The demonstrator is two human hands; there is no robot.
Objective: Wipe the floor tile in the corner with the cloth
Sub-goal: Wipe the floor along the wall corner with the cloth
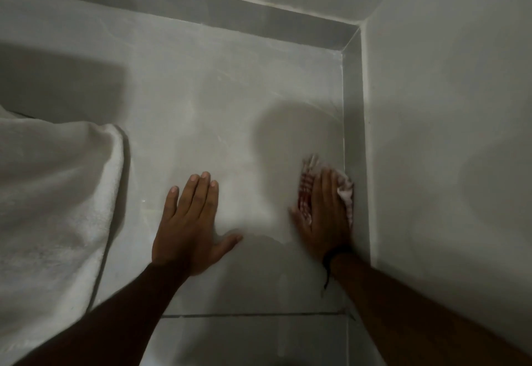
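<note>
The grey corner floor tile (pixel 230 112) fills the middle of the view, bounded by a darker skirting strip (pixel 352 106) at the right and back. My right hand (pixel 326 216) presses a red-and-white checked cloth (pixel 306 185) flat on the tile, right against the right skirting. The cloth shows on both sides of the fingers and is slightly blurred. My left hand (pixel 190 221) lies flat on the tile with fingers spread and nothing in it, a hand's width left of the cloth.
A white towel-like fabric (pixel 51 192) hangs or lies over the floor at the left. Plain grey walls (pixel 446 135) meet in the corner at the upper right. A grout line (pixel 253 314) separates this tile from the nearer one.
</note>
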